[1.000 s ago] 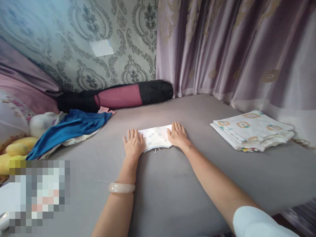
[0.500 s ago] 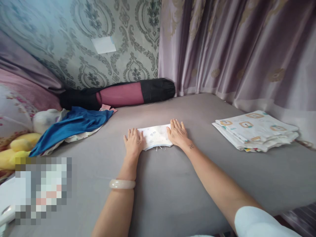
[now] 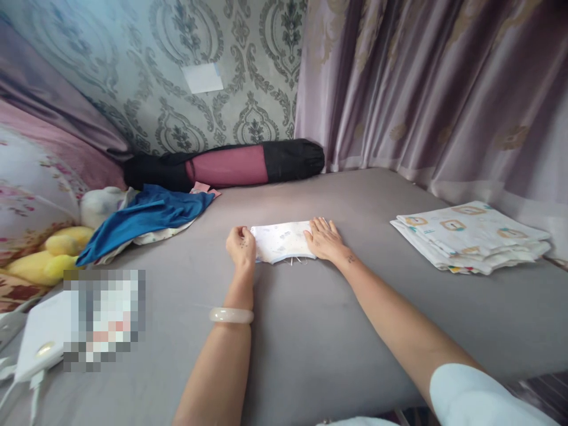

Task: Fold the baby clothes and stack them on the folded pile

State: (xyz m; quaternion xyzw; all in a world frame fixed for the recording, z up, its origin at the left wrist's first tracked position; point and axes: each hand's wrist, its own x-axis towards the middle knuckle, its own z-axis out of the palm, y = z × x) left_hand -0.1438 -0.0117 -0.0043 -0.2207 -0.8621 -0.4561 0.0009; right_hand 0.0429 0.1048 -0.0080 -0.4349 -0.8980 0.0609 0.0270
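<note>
Well off to the left of both hands, floral fabric [image 3: 31,171] bulges up, and a white device [image 3: 51,322] with cables plugged into it sits closer to the body than the hands, next to an item too blurred to make out. Beyond that, further from the body, come a yellow plush toy [image 3: 62,251] and a white plush toy [image 3: 98,206], then a blue cloth [image 3: 153,213] spread loosely over paler fabric. Ahead of the left hand, past its reach, a black and maroon roll [image 3: 231,165] lies along the foot of the patterned wall [image 3: 248,77].

The left hand [image 3: 241,244], a pale bangle [image 3: 231,315] on its forearm, has its fingers curled in at the left end of a folded white cloth [image 3: 284,241]; whether they pinch the edge I cannot tell. That cloth lies flat on the grey bed [image 3: 319,331] between the two hands, a few white strings showing at its near edge. The right hand [image 3: 325,238] is open, palm down, fingers extended over the cloth's right end, gripping nothing. Well to its right rests a stack of printed cloths [image 3: 470,236], with a mauve curtain [image 3: 399,77] hanging behind.
</note>
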